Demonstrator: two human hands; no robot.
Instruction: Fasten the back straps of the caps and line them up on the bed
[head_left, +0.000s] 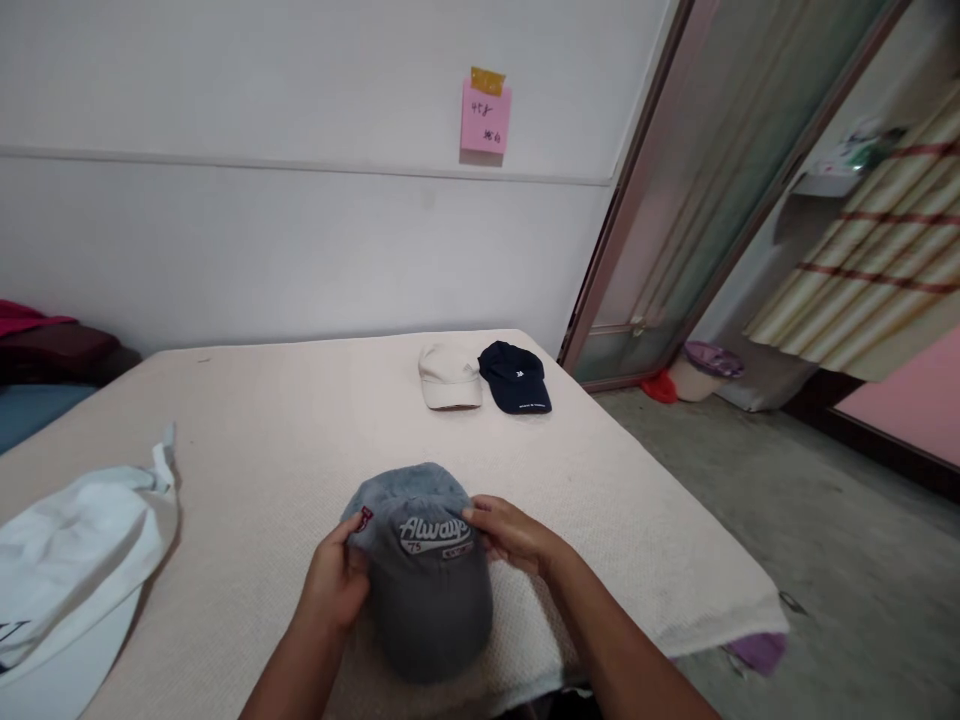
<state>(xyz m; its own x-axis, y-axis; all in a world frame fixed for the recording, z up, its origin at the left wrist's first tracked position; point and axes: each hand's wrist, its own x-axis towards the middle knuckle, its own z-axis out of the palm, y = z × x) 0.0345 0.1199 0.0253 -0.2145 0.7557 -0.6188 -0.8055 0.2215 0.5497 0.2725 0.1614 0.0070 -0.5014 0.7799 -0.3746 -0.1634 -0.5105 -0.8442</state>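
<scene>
A grey-blue baseball cap (431,600) with "Always" stitched across its front is held at the near edge of the cloth-covered surface, its brim pointing toward me. My left hand (341,575) grips the cap's left side, thumb on top beside a small dark red emblem. On the other side my right hand (510,530) pinches the cap's edge near the end of the lettering, thumb on top. The undersides of the fingers are partly hidden by the cap.
Farther back lie a beige cap (448,378) and a navy cap (516,378), side by side. A white cap (82,560) rests at the left. The pale cloth (285,430) ends at a wall with a pink note (485,120). A bin (701,372) stands on the floor at right.
</scene>
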